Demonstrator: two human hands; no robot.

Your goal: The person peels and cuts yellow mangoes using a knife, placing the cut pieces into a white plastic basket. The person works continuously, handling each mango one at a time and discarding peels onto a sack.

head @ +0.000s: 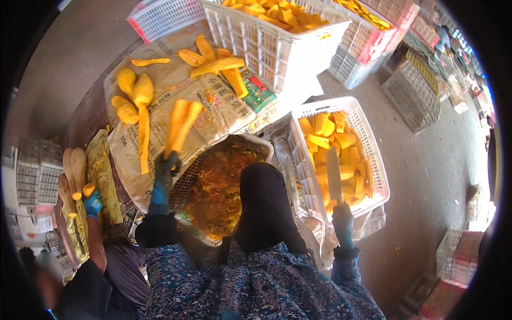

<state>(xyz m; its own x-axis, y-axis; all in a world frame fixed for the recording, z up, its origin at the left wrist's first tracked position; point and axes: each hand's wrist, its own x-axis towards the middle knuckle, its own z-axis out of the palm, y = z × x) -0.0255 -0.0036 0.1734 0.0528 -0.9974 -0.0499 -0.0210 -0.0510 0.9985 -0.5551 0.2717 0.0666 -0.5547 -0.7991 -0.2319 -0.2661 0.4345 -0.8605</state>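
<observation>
In my dark-gloved left hand [166, 168] are long strips of peeled orange squash [182, 124], held upright above the edge of a printed woven sack [132, 160]. My gloved right hand [343, 220] grips the handle of a broad-bladed kitchen knife [334, 172]. Its blade points away from me over a white plastic crate [382, 168] of cut squash chunks [344, 140]. Peeled long-necked squashes [143, 90] lie on the sack, left of more peeled lengths [218, 66]. Below the sack, between my arms, sits a basket [266, 150] of wet orange scraps and pulp [216, 180].
At the left, a co-worker's blue-gloved hand [93, 204] touches an orange-ended squash beside unpeeled squashes [76, 168]. A tall white crate [276, 52] of squash pieces stands at the back. Stacked crates [354, 64] and a grey crate [412, 96] rest on the floor [428, 180] to the right.
</observation>
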